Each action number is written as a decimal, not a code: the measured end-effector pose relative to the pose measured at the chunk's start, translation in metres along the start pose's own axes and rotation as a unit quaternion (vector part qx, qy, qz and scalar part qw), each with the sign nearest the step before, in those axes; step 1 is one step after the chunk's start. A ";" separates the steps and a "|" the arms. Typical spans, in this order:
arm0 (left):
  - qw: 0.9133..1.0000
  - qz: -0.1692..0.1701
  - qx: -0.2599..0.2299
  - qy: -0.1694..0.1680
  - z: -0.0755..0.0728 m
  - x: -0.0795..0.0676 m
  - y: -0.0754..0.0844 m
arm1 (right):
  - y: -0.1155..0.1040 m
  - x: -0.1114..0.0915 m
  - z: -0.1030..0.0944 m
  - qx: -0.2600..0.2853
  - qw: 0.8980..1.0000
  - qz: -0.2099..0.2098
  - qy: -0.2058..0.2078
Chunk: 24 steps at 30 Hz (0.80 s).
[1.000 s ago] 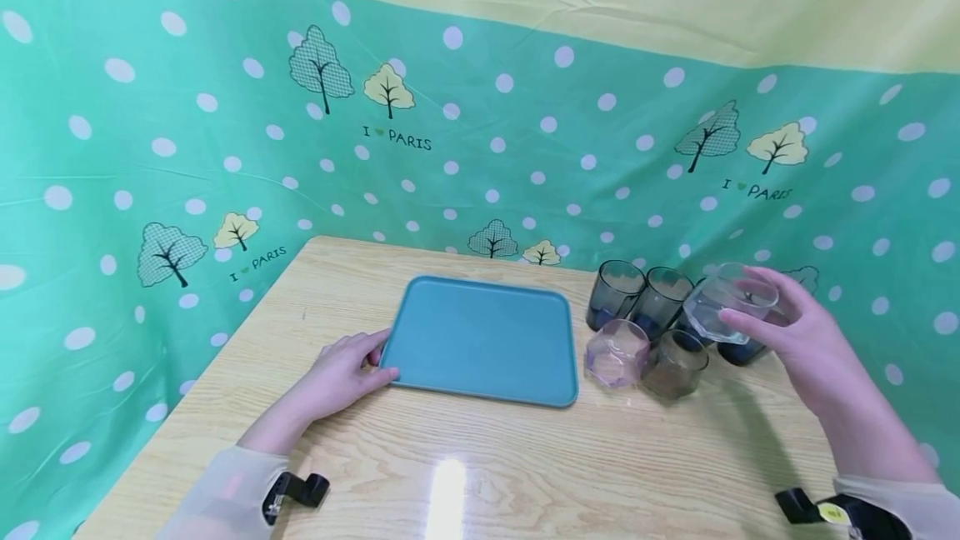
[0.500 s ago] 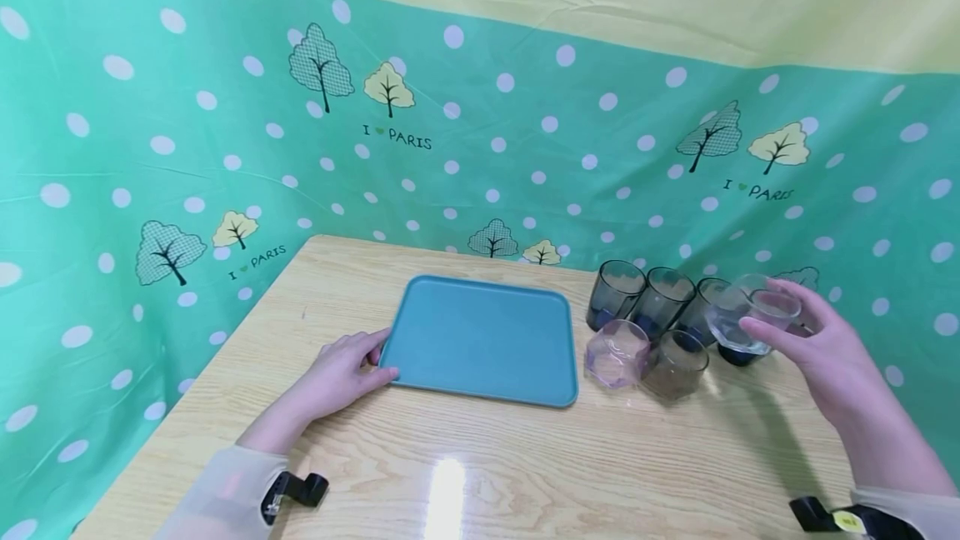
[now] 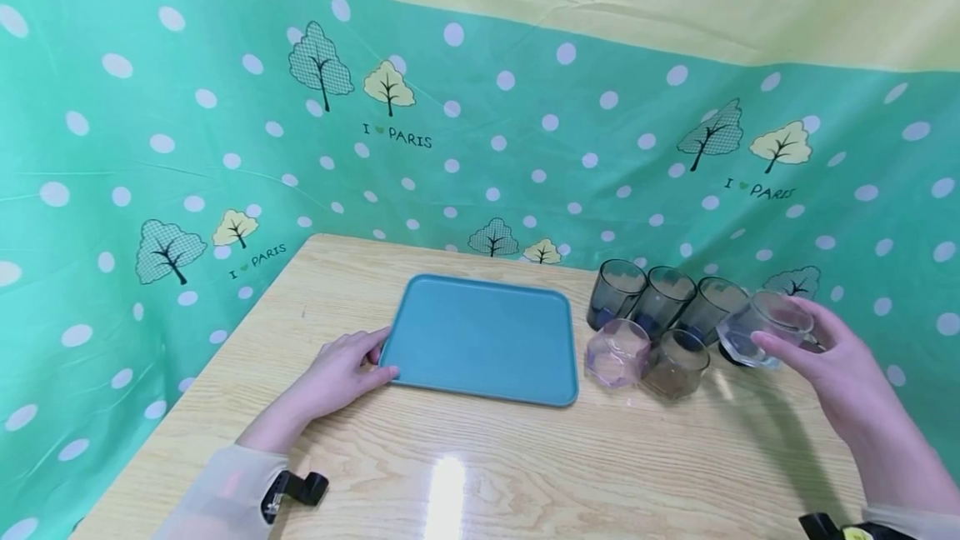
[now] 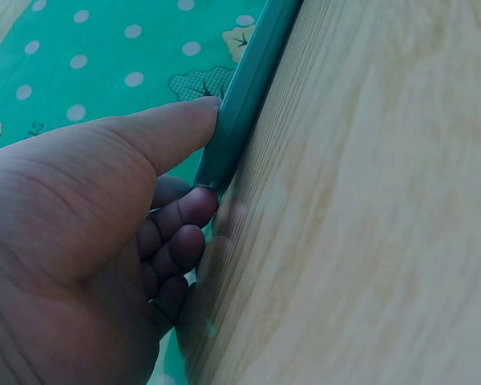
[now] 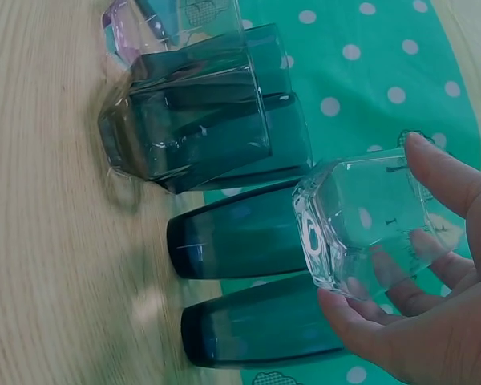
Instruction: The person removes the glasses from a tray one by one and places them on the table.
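Observation:
My left hand (image 3: 341, 375) holds the near left corner of a blue rectangular tray (image 3: 480, 340), thumb on its rim. In the left wrist view the thumb meets the tray's edge (image 4: 244, 88) and the other fingers curl beside it. At the right, my right hand (image 3: 843, 361) grips a clear faceted glass (image 5: 365, 224) between thumb and fingers, above the table. The glass is tilted in the right wrist view. It partly hides a dark glass behind it. Just left of it stand dark blue-grey glasses (image 3: 663, 302), a brownish faceted glass (image 3: 675, 369) and a pinkish clear glass (image 3: 617, 357).
The light wooden table (image 3: 525, 465) runs up to a green dotted curtain (image 3: 450, 148) behind. The dark glasses form a back row near the curtain, and the brownish and pinkish glasses stand before them, close together. A light reflection (image 3: 446, 494) lies on the table front.
My right hand has moved right and slightly down with the clear glass, so the third dark glass shows more fully. The left hand and the tray stay in place.

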State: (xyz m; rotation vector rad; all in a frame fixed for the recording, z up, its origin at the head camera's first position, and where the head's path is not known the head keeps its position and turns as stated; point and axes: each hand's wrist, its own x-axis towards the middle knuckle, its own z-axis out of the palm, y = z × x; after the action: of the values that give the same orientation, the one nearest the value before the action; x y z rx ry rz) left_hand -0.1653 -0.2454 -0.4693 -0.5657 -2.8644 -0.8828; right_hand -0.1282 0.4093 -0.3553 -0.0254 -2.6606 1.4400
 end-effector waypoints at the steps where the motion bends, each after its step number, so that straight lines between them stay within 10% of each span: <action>1: 1.000 -0.003 -0.003 -0.004 -0.003 0.000 0.004 | 0.001 -0.001 0.000 0.000 1.000 0.001 0.001; 24: 1.000 -0.008 -0.003 -0.010 -0.006 -0.001 0.010 | 0.031 -0.014 0.002 -0.017 0.998 0.046 -0.031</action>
State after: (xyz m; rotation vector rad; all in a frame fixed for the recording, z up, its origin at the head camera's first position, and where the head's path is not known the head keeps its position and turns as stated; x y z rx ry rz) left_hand -0.1613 -0.2414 -0.4597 -0.5547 -2.8887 -0.8927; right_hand -0.1154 0.4236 -0.3833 -0.1105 -2.7675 1.4456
